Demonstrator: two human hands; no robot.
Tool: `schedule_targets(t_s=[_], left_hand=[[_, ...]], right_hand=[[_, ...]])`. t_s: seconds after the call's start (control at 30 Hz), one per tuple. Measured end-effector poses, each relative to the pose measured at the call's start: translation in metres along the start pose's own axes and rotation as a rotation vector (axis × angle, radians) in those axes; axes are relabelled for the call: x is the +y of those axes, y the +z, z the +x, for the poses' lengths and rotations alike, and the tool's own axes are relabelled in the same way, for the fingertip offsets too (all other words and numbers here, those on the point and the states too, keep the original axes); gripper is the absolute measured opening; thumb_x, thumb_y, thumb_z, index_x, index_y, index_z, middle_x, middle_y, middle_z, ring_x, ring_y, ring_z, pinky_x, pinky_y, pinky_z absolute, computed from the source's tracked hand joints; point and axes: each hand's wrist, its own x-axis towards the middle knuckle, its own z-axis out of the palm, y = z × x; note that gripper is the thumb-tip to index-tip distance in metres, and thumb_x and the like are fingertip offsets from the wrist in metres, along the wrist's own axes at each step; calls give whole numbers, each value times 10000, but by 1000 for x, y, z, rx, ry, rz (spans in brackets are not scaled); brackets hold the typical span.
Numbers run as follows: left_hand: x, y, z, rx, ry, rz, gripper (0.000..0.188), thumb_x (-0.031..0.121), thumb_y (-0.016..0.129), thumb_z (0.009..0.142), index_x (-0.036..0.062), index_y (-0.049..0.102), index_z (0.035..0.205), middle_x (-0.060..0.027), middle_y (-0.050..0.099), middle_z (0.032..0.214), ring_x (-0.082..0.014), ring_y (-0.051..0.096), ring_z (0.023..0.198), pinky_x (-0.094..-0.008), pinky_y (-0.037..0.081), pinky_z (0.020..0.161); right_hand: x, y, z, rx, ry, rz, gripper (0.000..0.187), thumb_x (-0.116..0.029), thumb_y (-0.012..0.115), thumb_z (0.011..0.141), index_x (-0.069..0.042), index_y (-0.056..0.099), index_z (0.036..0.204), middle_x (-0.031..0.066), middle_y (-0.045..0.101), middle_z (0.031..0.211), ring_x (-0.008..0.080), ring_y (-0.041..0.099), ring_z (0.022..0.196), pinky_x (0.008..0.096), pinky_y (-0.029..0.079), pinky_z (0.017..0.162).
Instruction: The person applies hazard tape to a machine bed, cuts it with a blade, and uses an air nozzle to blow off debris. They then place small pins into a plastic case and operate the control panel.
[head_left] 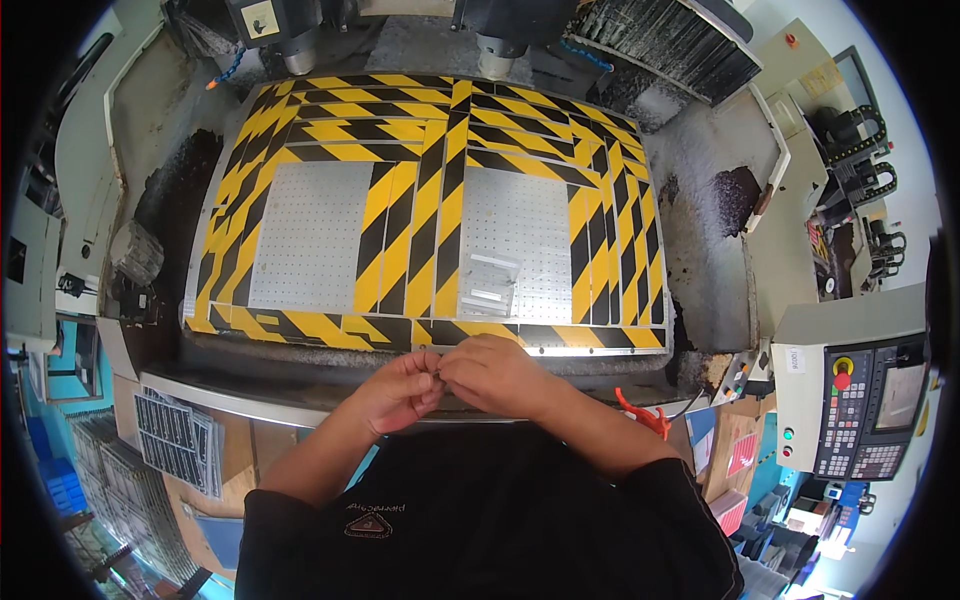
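Observation:
My left hand (402, 393) and my right hand (492, 376) meet in front of the machine bed's near edge. The fingertips of both are pinched together, and whatever lies between them is too small or hidden to name. Beyond them stretches the machine bed, covered in yellow-and-black striped tape (424, 240). Two bare perforated metal plates show in it, a left plate (308, 235) and a right plate (525, 225). Clear or shiny rectangular pieces (490, 285) rest on the near left part of the right plate, just past my right hand.
Above the bed's far side hang a left spindle (298, 52) and a right spindle (497, 58). A red air gun (645, 412) lies right of my right forearm. The control panel (868, 410) stands at the far right. Racked flat panels (180, 440) are at the lower left.

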Motion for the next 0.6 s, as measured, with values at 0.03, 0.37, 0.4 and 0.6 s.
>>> schedule_targets(t_s=[0.03, 0.37, 0.4, 0.6], left_hand=[[0, 2, 1, 38, 9, -24, 243, 179, 765, 880, 90, 596, 1031, -3, 592, 894, -108, 509, 718, -233, 421, 628], [-2, 0, 3, 51, -12, -103, 180, 174, 698, 931, 98, 609, 1068, -4, 601, 924, -110, 523, 781, -227, 436, 682], [-2, 1, 3, 61, -16, -97, 178, 169, 697, 930, 97, 609, 1066, -7, 598, 921, -111, 523, 780, -230, 436, 681], [-2, 1, 2, 78, -7, -58, 188, 162, 701, 921, 89, 603, 1064, -22, 592, 912, -120, 525, 771, -238, 440, 674]], right_hand=[[2, 0, 0, 6, -4, -28, 198, -30, 734, 753, -65, 641, 925, 74, 670, 909, 265, 670, 832, 363, 542, 716], [7, 1, 1, -15, -54, -141, 243, -112, 662, 791, -28, 637, 1018, 70, 639, 859, 236, 659, 802, 349, 536, 706], [7, 0, 1, -16, -52, -139, 243, -112, 662, 791, -28, 637, 1018, 70, 639, 859, 236, 659, 802, 349, 536, 706], [11, 0, 0, -28, -103, -183, 316, -102, 676, 767, -24, 651, 1072, 49, 625, 846, 222, 649, 778, 334, 530, 689]])
